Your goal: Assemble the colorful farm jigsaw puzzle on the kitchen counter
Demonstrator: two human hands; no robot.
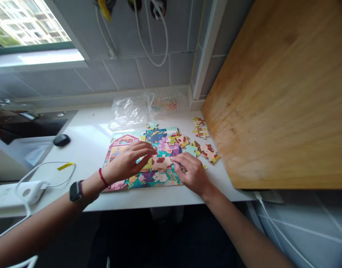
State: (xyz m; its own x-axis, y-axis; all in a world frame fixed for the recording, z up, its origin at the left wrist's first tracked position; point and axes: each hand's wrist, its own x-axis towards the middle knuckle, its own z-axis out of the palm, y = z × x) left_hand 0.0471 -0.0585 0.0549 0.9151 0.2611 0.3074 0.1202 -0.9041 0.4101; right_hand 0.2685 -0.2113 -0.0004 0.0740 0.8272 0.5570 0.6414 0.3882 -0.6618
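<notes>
A colourful farm-animal jigsaw puzzle (164, 178) lies on the white counter, partly covered by my hands. My left hand (133, 158) is over its middle, fingers extended and slightly curved, with nothing visible in them. At the puzzle's right side, my right hand (192, 171) pinches the edge of a brown-and-cream puzzle piece (162, 163). Whether that piece lies fully flat among its neighbours I cannot tell. Loose cow-patterned pieces (210, 152) lie right of the puzzle, and a pale green piece (152, 125) touches or sits near its top edge.
Behind the puzzle lie a crumpled clear plastic bag (129, 112) and a clear plastic box (162, 105). A wooden panel (285, 96) borders the right side. To the left are a black mouse (61, 140), a white power strip (19, 193) with a cable, and a sink (34, 128).
</notes>
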